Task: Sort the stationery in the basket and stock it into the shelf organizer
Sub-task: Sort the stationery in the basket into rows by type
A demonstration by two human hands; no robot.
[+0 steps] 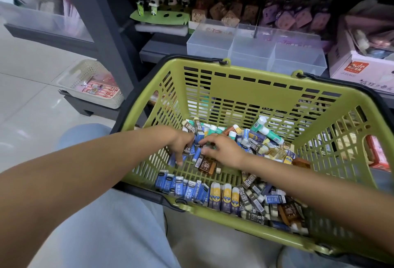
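Observation:
A green shopping basket (234, 80) rests on my lap with several small erasers and green-white glue sticks (269, 131) in it. Blue erasers (181, 186), yellow erasers (223, 197) and brown 2B erasers (253, 206) stand in rows along the near wall. My left hand (181, 142) grips a bunch of blue erasers and a brown 2B one (187, 150). Right beside it, my right hand (223, 149) pinches a small eraser between thumb and fingertips over the loose pile. The clear shelf organizer (255, 50) stands just behind the basket.
Panda figures on a green stand (157, 15), brown and purple boxed items and a pink-white carton (362, 69) fill the shelf around the organizer. A white mesh tray (91, 84) sits low at the left beside a grey shelf post. Tiled floor lies to the left.

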